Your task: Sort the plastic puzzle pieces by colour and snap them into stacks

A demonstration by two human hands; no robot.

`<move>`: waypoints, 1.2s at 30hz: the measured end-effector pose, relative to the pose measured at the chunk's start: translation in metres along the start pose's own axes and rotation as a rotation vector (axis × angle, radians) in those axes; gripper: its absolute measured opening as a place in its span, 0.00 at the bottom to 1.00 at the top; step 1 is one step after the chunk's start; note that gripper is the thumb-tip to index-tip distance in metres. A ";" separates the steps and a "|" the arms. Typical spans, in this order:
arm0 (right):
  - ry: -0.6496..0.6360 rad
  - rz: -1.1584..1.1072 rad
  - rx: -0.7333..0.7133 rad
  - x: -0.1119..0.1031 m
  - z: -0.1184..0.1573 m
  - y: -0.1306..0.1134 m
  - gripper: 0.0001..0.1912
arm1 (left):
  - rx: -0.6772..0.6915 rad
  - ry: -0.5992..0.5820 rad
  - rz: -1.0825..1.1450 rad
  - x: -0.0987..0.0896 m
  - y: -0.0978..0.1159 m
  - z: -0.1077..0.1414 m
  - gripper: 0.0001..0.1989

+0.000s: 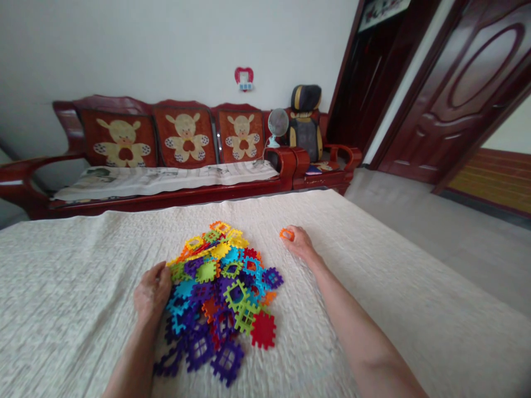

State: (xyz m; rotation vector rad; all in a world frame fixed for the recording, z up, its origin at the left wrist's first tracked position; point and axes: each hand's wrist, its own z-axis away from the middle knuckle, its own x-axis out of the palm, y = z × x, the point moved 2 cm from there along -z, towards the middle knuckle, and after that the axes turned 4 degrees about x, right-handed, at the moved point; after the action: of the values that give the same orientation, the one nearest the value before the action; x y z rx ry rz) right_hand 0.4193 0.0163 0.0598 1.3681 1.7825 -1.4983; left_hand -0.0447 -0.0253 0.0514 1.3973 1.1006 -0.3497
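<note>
A heap of interlocking plastic building tiles (206, 271) in purple, green, blue, yellow, red and orange lies on the cloth-covered table. Many have notched edges, and some have window-like openings. At the heap's left edge is my left hand (152, 288), its fingers curled in by the green and yellow tiles; what they hold, if anything, is hidden. To the right of the heap, apart from it, my right hand (301, 243) pinches an orange tile (286, 235) just above the cloth. A plain red tile (263, 330) lies at the heap's near right side.
A cream quilted cloth (398, 331) covers the table. Beyond its far edge stands a red wooden sofa (199, 194) with bear-patterned cushions (186, 135). A small fan (277, 122) and a chair with a dark back pad (306, 135) are at its right. A door (477, 94) stands farther right.
</note>
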 end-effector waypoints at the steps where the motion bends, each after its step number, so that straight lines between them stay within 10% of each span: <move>1: 0.016 0.008 0.013 0.000 -0.005 -0.002 0.18 | -0.002 -0.004 -0.001 0.000 0.000 0.000 0.21; 36: 0.059 0.167 0.204 0.012 -0.019 -0.011 0.21 | 0.034 0.043 -0.027 0.002 0.001 0.003 0.20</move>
State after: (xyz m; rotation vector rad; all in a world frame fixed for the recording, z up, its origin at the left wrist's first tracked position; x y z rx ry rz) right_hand 0.4098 0.0393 0.0616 1.6327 1.5395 -1.5973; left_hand -0.0416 -0.0268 0.0501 1.4262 1.1540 -0.3607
